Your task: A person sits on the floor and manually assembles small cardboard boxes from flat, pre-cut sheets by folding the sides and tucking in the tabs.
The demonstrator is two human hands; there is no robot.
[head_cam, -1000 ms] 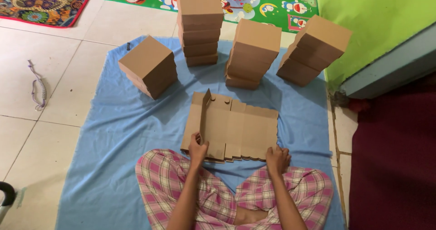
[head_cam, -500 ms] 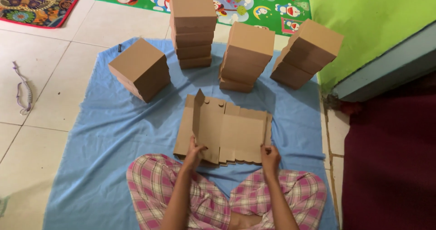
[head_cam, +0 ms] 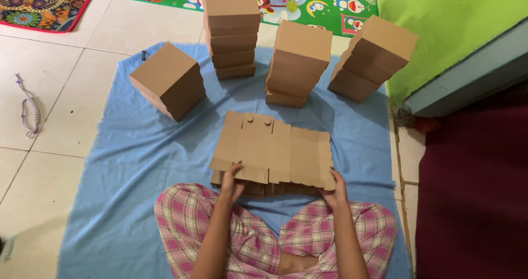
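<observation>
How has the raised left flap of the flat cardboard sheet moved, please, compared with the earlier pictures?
Yes: the flap has dropped flat, level with the rest of the cardboard sheet on the blue cloth; earlier it stood upright.

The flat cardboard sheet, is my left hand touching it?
Touching. The head view shows the left hand with fingers on the near edge of the flat cardboard sheet.

I see pale floor tiles [head_cam: 49,130] on the left of the frame, a bright green wall [head_cam: 440,15] at upper right, a dark red carpet [head_cam: 473,202] at lower right, and a patterned rug [head_cam: 44,4] at upper left under even light.
</observation>
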